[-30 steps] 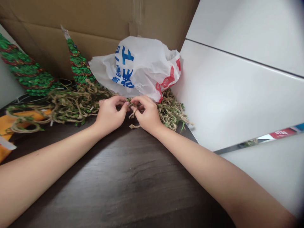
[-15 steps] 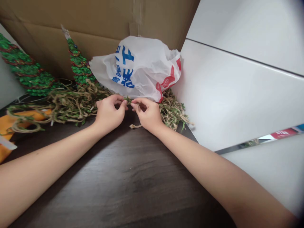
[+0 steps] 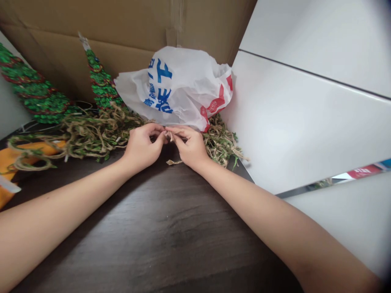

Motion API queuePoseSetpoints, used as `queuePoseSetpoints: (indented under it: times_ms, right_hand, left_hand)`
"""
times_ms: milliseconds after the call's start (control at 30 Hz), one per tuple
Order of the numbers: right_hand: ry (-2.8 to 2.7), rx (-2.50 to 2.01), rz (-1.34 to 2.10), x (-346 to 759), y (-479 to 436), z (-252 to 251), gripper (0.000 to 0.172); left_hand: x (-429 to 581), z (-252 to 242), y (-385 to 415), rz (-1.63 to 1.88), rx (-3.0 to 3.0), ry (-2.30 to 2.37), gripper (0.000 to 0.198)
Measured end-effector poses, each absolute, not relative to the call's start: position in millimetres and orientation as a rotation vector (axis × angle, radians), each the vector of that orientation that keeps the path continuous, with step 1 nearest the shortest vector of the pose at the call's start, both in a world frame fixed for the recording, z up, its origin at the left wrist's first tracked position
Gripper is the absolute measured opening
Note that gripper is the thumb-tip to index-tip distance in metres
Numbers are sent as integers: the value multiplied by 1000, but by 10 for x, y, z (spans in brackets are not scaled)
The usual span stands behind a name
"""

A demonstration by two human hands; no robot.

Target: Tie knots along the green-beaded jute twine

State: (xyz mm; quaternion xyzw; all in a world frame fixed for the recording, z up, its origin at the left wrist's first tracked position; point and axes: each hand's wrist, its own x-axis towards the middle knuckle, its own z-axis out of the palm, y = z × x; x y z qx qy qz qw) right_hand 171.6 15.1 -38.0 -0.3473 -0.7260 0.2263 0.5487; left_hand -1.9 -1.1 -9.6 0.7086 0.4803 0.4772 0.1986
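My left hand (image 3: pixel 141 145) and my right hand (image 3: pixel 190 147) meet fingertip to fingertip at the far side of a dark wooden table (image 3: pixel 159 236). Both pinch a short piece of jute twine with small green leaves (image 3: pixel 169 136) between thumb and fingers. A loose end of the same twine (image 3: pixel 172 162) lies on the table under my right hand. Tangled heaps of this leafy twine spread out on the left (image 3: pixel 88 134) and behind my right hand (image 3: pixel 221 142).
A crumpled white plastic bag (image 3: pixel 179 87) with blue and red print sits just behind my hands. Two green glitter cone trees (image 3: pixel 102 83) (image 3: pixel 33 91) stand at the back left before a cardboard box (image 3: pixel 122 28). An orange object (image 3: pixel 9 158) lies far left. White panels (image 3: pixel 305 114) close off the right.
My fingertips have drawn closer together over the twine, and the loop that hung between my hands a second ago is now pinched up out of sight. My arms have stayed put.
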Motion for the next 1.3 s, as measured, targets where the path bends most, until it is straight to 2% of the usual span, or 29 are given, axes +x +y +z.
queuePoseSetpoints:
  times_ms: [100,467,600,733,833,1000,1200,1300]
  right_hand:
    - [-1748,-767,538,1707,160,-393,23]
    - [-1485,-779,881,1680,215,-432,11]
    - [-1537,-788,736,1685,155,-411,5]
    - [-1642,-773,546,1691,102,-369,13]
    - [-1598,-816,637,1678,116,-381,9]
    - [-1571,-894,740,1658,162,-417,26]
    - [-1740,-921,485,1682,121,-336,19]
    - [-1731,-932,483,1680,113,-321,14]
  left_hand:
    - [-17,-85,-17,1320,1976,1348,15]
    - [-10,-87,-24,1342,1974,1256,5]
    - [-8,-75,-24,1321,1985,1283,8]
    - [-10,-85,-9,1341,1979,1259,9]
    - [-13,-108,4,1358,1973,1228,7]
    - [-31,-143,-13,1353,2130,1290,12]
    - [-45,-153,-76,1394,2443,1361,21]
    - [-42,-154,-91,1378,2466,1389,23]
